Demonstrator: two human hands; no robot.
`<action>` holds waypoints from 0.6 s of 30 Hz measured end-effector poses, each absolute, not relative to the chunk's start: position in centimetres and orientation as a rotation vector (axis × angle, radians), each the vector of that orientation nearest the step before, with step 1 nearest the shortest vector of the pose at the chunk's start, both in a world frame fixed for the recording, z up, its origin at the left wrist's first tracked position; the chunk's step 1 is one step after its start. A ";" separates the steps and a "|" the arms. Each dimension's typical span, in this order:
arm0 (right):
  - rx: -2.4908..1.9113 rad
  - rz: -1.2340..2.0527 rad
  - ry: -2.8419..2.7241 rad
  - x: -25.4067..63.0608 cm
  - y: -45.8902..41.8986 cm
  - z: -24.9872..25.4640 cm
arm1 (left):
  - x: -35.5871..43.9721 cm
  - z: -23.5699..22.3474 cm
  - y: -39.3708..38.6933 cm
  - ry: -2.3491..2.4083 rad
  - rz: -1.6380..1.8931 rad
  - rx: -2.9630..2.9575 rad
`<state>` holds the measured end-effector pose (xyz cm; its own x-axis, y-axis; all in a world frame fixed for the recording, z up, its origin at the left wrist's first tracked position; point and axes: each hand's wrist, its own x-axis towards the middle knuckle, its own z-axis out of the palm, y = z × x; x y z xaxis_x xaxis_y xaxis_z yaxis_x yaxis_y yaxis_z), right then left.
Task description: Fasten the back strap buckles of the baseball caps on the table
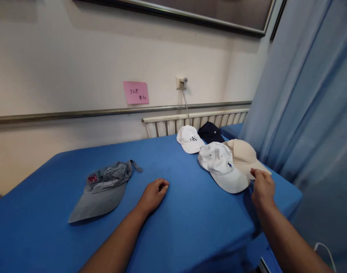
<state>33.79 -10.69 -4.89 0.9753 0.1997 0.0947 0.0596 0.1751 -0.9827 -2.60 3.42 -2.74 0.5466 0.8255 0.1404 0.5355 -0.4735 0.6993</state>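
My left hand [154, 194] rests on the blue table [173, 227] with its fingers curled under, holding nothing. A flattened grey cap [103, 187] with a red patch lies to its left. My right hand [262, 188] pinches the brim edge of the beige cap [243, 153] near the table's right edge. A white cap with a small navy logo [223, 167] lies against the beige one. Behind them sit a white cap with black letters [189, 139] and a navy cap [211, 132].
A white radiator [196, 120] runs along the wall behind the table. A pink note [136, 92] and a socket with a cable [181, 83] are on the wall. A blue curtain [310, 94] hangs at the right. A white cable [325, 252] shows at bottom right.
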 end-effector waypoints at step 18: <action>-1.478 0.127 -0.474 28.4 -14.6 -6.1 | -2.7 -2.3 3.0 1.067 0.580 2.257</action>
